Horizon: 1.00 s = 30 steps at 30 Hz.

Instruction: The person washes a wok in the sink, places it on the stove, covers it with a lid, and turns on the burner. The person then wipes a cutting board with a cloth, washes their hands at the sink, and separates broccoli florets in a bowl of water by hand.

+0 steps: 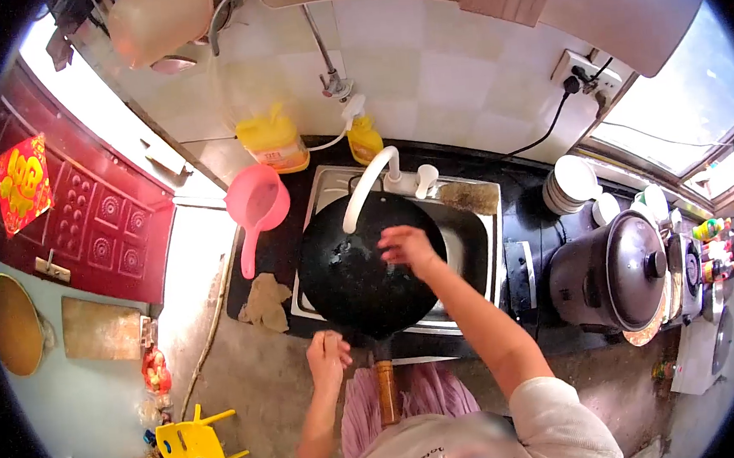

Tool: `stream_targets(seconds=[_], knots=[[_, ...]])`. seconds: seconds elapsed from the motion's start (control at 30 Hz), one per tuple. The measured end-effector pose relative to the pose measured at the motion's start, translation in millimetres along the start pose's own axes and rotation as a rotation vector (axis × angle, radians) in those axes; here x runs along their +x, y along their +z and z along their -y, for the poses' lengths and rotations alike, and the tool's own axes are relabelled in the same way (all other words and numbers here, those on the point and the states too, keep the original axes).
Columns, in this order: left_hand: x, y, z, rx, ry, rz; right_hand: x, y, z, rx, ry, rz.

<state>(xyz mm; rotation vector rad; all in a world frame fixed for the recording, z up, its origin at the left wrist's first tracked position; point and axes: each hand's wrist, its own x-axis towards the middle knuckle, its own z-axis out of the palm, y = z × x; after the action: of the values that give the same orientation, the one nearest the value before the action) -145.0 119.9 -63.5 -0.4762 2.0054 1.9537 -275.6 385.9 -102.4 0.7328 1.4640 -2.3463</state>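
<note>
A black wok (pixel 362 285) rests across the sink (pixel 497 245), its wooden handle (pixel 386 393) pointing toward my body. Wet patches shine on the wok's inner surface. Over its right half is my right hand (pixel 408 247), fingers apart and holding nothing. The white faucet (pixel 368 182) curves down over the wok, left of that hand; I cannot make out running water. My left hand (pixel 329 357) is curled closed beside the wok's near edge, left of the handle and apart from it. Nothing shows in its fingers.
Left of the sink are a pink ladle (pixel 258 198), a tan cloth (pixel 264 304) and a yellow jug (pixel 272 142). A yellow bottle (pixel 365 140) stands behind. To the right are a lidded dark pot (pixel 587 273) and stacked bowls (pixel 570 185). A yellow chair (pixel 195 441) stands on the floor.
</note>
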Motion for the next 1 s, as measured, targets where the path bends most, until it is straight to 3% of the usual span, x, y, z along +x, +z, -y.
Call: stream_targets(seconds=[0.1,0.2,0.27,0.43,0.53,0.57,0.63,0.67,0.73,0.8,0.87,0.93,0.97,1.0], knots=[[50,33,-40,-0.007,-0.053,0.186,1,25,-15,-0.15,-0.027,0.087],[126,58,-30,-0.257,-0.142,0.295,2,50,-22,-0.119,-0.034,-0.043],[170,71,-25,-0.488,-0.236,0.419,10,54,-29,0.112,-0.041,-0.084],[223,104,-23,-0.804,-0.484,0.277,27,56,-33,0.33,0.063,-0.146],[244,105,-12,-0.81,-0.5,0.395,30,56,-36,0.509,0.071,0.009],[252,105,-5,-0.722,-0.463,0.451,32,60,-37,0.522,0.1,-0.081],[260,102,3,-0.546,-0.385,0.554,45,60,-49,0.61,0.092,0.002],[255,107,1,-0.268,-0.299,0.434,57,60,-58,0.654,0.089,0.048],[218,122,-36,0.283,-0.116,0.174,87,54,-81,1.048,-0.07,0.817],[209,122,-34,0.694,0.28,-0.037,32,95,-30,0.794,-0.036,0.214],[204,114,-34,1.015,0.474,0.004,42,100,-38,0.86,0.024,0.232],[177,106,-70,0.939,0.414,0.068,40,103,-37,0.858,0.061,0.308],[168,102,-81,0.901,0.381,0.102,46,105,-41,0.795,-0.048,0.241],[179,93,-67,0.928,0.52,0.179,51,101,-47,0.669,-0.028,0.224]])
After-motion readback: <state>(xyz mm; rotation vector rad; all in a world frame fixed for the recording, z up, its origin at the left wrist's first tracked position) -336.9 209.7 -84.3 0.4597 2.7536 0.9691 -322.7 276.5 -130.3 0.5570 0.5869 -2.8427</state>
